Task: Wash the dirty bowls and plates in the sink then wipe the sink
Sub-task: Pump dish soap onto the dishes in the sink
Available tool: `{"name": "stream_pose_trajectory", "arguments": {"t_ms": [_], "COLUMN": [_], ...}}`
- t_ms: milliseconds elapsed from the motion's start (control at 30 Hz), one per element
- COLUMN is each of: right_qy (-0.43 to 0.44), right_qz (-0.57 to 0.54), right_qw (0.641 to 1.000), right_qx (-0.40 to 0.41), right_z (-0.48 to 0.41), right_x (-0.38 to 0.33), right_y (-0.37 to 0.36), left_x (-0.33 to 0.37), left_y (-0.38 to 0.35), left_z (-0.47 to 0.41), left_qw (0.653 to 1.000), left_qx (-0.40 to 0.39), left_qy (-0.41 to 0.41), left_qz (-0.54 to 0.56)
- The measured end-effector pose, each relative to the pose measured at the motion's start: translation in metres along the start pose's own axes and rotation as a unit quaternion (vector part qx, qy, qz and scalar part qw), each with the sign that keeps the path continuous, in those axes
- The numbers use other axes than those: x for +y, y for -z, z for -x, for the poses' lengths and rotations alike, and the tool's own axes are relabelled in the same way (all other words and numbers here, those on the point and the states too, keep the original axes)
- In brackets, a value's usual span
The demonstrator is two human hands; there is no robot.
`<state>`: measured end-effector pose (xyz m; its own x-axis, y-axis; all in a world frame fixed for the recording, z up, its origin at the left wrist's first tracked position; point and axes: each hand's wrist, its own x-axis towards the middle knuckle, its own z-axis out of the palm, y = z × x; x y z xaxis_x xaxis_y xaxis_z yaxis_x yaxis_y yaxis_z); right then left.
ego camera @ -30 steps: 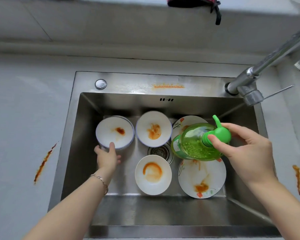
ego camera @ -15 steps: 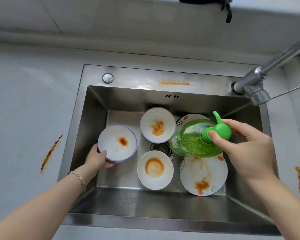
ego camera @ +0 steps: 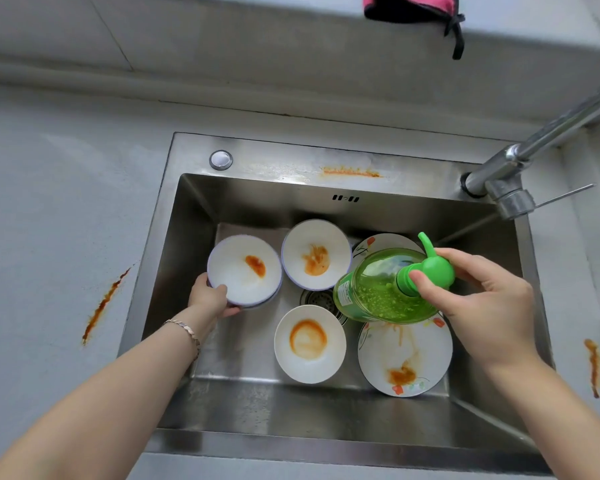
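Far left of the drain (ego camera: 314, 298), an orange smear (ego camera: 104, 303) streaks the counter (ego camera: 49, 202); nearer on that side, the left hand (ego camera: 210, 299) grips the near rim of a purple-edged bowl (ego camera: 245, 270), thumb over the edge and fingers curled beneath; whether that bowl rests on the sink (ego camera: 243, 403) floor I cannot tell; just behind the drain sits the stained rear bowl (ego camera: 316, 254); just in front, the front bowl (ego camera: 309, 342); right of the drain lie the rear plate (ego camera: 378, 244) and the sauce-marked front plate (ego camera: 404, 358); over the drain's right edge hangs the tilted green soap bottle (ego camera: 381, 289), covering part of both plates; the right hand (ego camera: 482, 306) clasps its pump top, thumb and fingers curled round.
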<state>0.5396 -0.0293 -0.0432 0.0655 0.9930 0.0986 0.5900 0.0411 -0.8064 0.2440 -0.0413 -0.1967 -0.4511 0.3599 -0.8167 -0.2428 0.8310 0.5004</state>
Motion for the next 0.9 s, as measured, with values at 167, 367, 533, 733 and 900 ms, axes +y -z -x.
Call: {"name": "stream_pose_trajectory", "arguments": {"t_ms": [167, 367, 533, 733, 900], "right_qy": [-0.014, -0.010, -0.001, 0.007, 0.000], "right_qz": [-0.006, 0.005, -0.002, 0.003, -0.005], "right_qw": [1.000, 1.000, 1.000, 1.000, 1.000], "right_qx": [-0.004, -0.009, -0.010, -0.016, -0.021], "right_z": [0.002, 0.005, 0.005, 0.009, 0.011], "right_x": [0.003, 0.005, 0.001, 0.001, -0.001], "right_y": [0.001, 0.006, 0.011, 0.013, 0.013], "left_x": [0.008, 0.004, -0.008, -0.043, -0.068], "left_y": [0.000, 0.025, 0.059, 0.069, 0.058], "left_z": [0.005, 0.026, 0.044, 0.047, 0.033], "left_qw": [0.998, 0.996, 0.980, 0.950, 0.976], "left_qx": [-0.009, -0.043, -0.082, -0.056, -0.050], "left_qy": [-0.052, -0.078, -0.068, -0.106, -0.024], "left_qz": [0.017, -0.010, -0.166, -0.287, -0.211]}}
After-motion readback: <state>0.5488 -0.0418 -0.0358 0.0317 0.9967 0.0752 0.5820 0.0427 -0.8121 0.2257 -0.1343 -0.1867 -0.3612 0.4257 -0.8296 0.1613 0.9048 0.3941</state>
